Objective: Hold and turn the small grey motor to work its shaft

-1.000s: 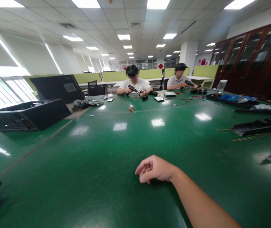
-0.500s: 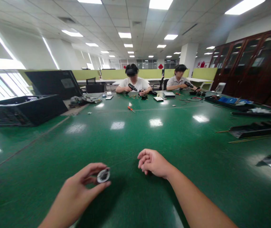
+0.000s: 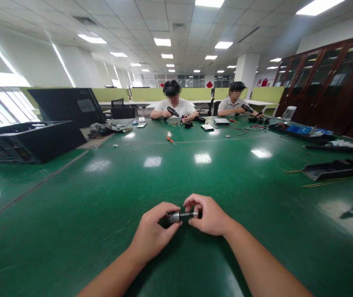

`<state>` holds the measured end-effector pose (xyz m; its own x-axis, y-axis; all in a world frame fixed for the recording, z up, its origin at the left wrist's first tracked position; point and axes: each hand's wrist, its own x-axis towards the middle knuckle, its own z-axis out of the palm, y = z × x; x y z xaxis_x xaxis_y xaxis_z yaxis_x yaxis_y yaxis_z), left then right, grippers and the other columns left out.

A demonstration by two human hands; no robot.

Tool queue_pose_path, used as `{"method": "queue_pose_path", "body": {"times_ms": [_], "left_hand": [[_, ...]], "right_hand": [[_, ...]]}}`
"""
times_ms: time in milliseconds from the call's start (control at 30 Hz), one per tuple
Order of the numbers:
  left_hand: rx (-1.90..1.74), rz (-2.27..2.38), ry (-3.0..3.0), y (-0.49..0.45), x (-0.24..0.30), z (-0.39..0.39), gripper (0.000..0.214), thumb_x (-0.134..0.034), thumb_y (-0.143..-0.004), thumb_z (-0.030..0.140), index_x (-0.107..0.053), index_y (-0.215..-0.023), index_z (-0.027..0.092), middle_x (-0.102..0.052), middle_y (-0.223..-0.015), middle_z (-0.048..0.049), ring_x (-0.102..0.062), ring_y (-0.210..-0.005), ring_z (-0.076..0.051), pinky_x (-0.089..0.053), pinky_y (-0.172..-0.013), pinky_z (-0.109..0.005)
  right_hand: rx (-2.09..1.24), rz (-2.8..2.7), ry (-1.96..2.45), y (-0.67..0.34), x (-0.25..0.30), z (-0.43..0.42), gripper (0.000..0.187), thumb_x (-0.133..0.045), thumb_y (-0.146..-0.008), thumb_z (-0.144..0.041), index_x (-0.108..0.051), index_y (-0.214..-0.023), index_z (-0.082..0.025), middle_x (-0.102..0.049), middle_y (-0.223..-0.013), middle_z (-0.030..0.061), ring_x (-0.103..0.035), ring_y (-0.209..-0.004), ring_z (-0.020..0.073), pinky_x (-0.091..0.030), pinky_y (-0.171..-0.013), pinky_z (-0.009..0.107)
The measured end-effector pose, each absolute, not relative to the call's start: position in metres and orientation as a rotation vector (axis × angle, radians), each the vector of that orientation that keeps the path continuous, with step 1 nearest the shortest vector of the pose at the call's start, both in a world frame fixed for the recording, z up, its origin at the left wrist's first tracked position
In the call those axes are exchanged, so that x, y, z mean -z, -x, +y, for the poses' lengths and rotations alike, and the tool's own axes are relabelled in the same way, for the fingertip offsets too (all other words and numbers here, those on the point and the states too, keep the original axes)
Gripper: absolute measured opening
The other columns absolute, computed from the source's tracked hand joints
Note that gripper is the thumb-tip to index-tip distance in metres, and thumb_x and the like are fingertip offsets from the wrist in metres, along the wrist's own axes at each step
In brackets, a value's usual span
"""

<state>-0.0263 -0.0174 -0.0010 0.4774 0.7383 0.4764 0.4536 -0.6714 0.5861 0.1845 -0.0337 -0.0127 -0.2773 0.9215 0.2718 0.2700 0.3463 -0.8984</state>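
Observation:
Just above the green table, my left hand (image 3: pixel 153 229) is closed on the thick end of a small metal cylinder with a spring-like, ribbed shaft (image 3: pixel 184 215). The part lies level, its thin silvery tip pointing right. Curled round that tip is my right hand (image 3: pixel 209 216), thumb below and index finger above; the very end is hidden among its fingers. Both hands are close together, their fingertips a small gap apart.
An orange screwdriver (image 3: pixel 171 141) lies mid-table. On the left stands a black computer case (image 3: pixel 40 144). Black trays (image 3: pixel 334 169) and thin rods are at right. Across the table, two people (image 3: pixel 176 108) work with power drills (image 3: pixel 173 111).
My left hand has moved right and slightly up, turning the metal part from end-on to sideways. Its tip now meets my right hand, which has shifted a little rightward.

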Motion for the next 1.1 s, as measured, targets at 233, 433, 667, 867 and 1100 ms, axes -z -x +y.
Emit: {"method": "queue_pose_path", "body": {"times_ms": [233,433,667,867,1100], "left_hand": [[-1.057,0.929,-2.316,0.0229,0.0023,-0.0175,0.025,-0.069,-0.077,0.012,-0.066,-0.099,0.023,-0.068,-0.095,-0.0005,-0.063,-0.088,-0.015,-0.049,-0.081,-0.026],[-1.058,0.95,-2.293,0.0243,0.0037,-0.0176,0.023,-0.071,-0.076,0.013,-0.068,-0.097,0.022,-0.069,-0.093,-0.0014,-0.064,-0.086,-0.016,-0.05,-0.079,-0.027],[-1.041,0.976,-2.282,0.0222,0.0031,-0.0185,0.022,-0.072,-0.075,0.015,-0.068,-0.096,0.022,-0.07,-0.092,-0.0014,-0.065,-0.085,-0.016,-0.05,-0.078,-0.027],[-1.017,1.001,-2.282,0.0217,0.0029,-0.0181,0.024,-0.071,-0.074,0.015,-0.069,-0.097,0.022,-0.07,-0.093,-0.0021,-0.065,-0.086,-0.017,-0.051,-0.079,-0.028],[-1.019,1.0,-2.301,0.0219,0.0001,-0.0191,0.021,-0.071,-0.075,0.019,-0.07,-0.095,0.02,-0.071,-0.091,-0.0048,-0.066,-0.084,-0.019,-0.052,-0.077,-0.03]], "right_hand": [[-0.821,-1.827,1.143,-0.1813,0.0119,-0.0381,0.025,-0.07,-0.066,-0.012,-0.067,-0.09,-0.02,-0.061,-0.071,-0.0032,-0.051,-0.06,0.011,-0.041,-0.056,0.021],[-0.727,-1.826,1.153,-0.1798,0.0118,-0.0382,0.019,-0.072,-0.067,-0.014,-0.07,-0.085,-0.018,-0.065,-0.074,-0.0006,-0.057,-0.064,0.013,-0.042,-0.059,0.023],[-0.651,-1.859,1.113,-0.1804,0.0114,-0.0372,0.012,-0.072,-0.069,-0.016,-0.073,-0.081,-0.018,-0.067,-0.074,0.001,-0.06,-0.066,0.0139,-0.043,-0.061,0.023],[-0.621,-1.859,1.114,-0.1799,0.0108,-0.0368,0.009,-0.073,-0.07,-0.017,-0.073,-0.078,-0.017,-0.068,-0.073,0.0009,-0.06,-0.066,0.0137,-0.043,-0.061,0.023],[-0.611,-1.881,1.132,-0.1797,0.0108,-0.0367,0.007,-0.072,-0.072,-0.02,-0.073,-0.079,-0.018,-0.069,-0.074,0.0011,-0.061,-0.067,0.0142,-0.043,-0.062,0.024]]}}
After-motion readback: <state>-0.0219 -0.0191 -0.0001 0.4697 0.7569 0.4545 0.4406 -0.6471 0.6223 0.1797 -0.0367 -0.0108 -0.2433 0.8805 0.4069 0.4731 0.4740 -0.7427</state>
